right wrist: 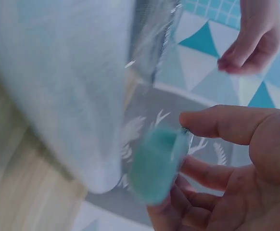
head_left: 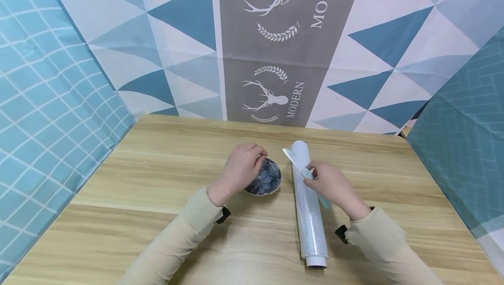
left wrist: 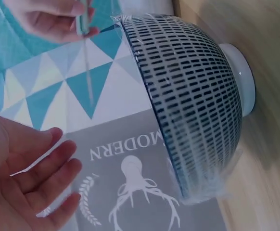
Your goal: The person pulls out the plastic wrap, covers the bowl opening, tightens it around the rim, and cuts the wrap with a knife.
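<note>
A patterned bowl (head_left: 270, 179) stands on the table, dark blue inside, with clear film clinging around its rim and side in the left wrist view. My left hand (head_left: 243, 166) hovers over the bowl's left side, fingers loosely bent and apart from the bowl (left wrist: 193, 96). Right of it lies a long roll of plastic wrap (head_left: 311, 228). Above the roll, my right hand (head_left: 332, 183) grips a folding knife (head_left: 307, 173) by its light teal handle. Its thin blade is out, pointing to the far left across the roll. The knife (right wrist: 154, 166) is blurred in the right wrist view.
The wooden table (head_left: 149, 180) meets a patterned cloth backdrop (head_left: 271, 53) at its far edge. Blue tiled-print cloths hang at the left (head_left: 47, 92) and right (head_left: 464, 136) sides.
</note>
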Action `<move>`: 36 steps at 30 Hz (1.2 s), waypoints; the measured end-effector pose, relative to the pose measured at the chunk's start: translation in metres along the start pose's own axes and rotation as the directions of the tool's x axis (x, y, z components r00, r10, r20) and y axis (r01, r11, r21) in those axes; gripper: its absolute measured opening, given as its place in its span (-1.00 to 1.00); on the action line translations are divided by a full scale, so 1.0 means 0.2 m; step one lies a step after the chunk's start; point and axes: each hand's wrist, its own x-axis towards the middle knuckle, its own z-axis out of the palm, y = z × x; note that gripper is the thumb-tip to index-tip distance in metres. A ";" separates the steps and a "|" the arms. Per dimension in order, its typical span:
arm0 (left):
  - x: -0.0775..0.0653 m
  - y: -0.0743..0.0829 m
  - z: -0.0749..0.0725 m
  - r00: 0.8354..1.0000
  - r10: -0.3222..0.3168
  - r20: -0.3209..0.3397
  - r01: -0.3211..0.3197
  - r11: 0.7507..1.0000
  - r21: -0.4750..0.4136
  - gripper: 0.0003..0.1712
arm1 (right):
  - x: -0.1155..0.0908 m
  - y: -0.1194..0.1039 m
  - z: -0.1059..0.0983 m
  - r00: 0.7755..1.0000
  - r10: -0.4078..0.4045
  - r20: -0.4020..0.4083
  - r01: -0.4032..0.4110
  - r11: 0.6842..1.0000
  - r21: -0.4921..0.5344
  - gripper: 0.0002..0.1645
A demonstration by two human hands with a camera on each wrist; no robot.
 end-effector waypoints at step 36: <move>-0.05 0.06 0.02 0.999 0.047 -0.008 -0.048 0.996 -0.080 -0.85 | 0.02 -0.21 0.03 0.979 -0.182 -0.092 0.176 0.982 -0.071 -0.87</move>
